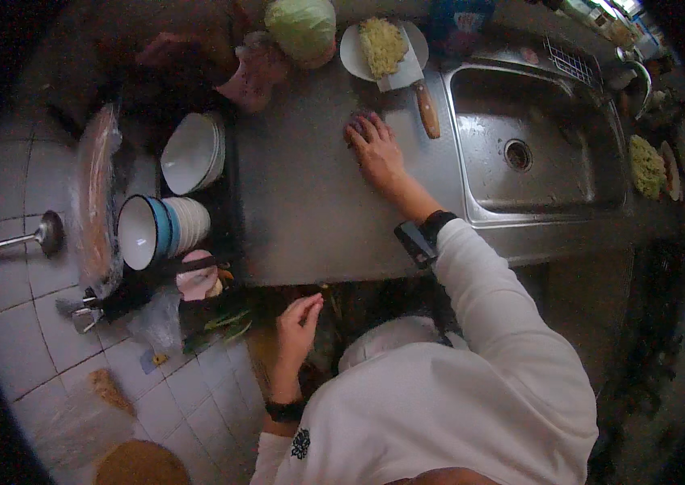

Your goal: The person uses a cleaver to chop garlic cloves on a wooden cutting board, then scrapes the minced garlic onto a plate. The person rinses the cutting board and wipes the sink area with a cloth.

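My right hand point(374, 142) is spread over a crumpled dark purple cloth point(356, 121) and presses it on the steel counter point(318, 200). Most of the cloth is hidden under the fingers. Just beyond it, a wood-handled cleaver point(427, 112) rests with its blade on a white plate point(351, 53), beside a heap of finely chopped pale vegetable point(381, 48). Low before my body, near the counter's front edge, my left hand point(300, 324) hangs with curled fingers, thumb and forefinger close together. Whether anything small is between its fingertips cannot be made out.
A sink point(518, 206) adjoins the counter on the right, with more chopped vegetable point(647, 167) past it. A cabbage point(301, 27) stands at the back. Stacked white bowls point(191, 154), blue-and-white bowls point(139, 233) and a plastic-wrapped package point(97, 194) line the left. A ladle point(48, 233) lies beyond.
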Demonstrator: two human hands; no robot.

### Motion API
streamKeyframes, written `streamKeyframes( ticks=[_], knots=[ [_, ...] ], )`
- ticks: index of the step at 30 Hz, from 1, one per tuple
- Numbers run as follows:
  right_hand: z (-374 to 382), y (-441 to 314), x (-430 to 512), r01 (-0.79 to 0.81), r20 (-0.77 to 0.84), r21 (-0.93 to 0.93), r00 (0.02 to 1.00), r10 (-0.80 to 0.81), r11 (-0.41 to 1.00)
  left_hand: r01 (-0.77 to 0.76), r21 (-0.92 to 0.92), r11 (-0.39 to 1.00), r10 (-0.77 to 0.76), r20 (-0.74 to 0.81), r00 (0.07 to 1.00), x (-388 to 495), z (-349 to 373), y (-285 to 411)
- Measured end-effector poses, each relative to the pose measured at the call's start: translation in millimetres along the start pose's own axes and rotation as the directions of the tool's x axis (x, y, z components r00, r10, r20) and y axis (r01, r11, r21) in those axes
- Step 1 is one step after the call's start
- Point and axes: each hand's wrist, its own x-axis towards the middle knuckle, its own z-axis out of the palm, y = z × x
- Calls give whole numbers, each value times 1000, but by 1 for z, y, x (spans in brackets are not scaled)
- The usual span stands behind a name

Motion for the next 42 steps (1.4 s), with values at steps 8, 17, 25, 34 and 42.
streamKeyframes(
  ticks=[8,17,25,34,42],
  knots=[
    [14,35,30,-216,-41,-84,976,214,973,96,-22,995,-95,38,995,-5,17,17],
    [6,55,-16,-249,-179,586,888,423,771,3,35,999,-7,118,993,16,36,50],
    [-107,83,-98,-244,-253,198,923,290,949,12,24,1000,-15,115,993,22,36,42],
    [-128,-48,-178,-28,222,247,975,-29,969,-105,32,994,94,241,966,37,48,64],
    [-228,60,-268,-229,117,-52,965,234,972,-140,-10,990,135,348,928,50,82,77]
  ],
)
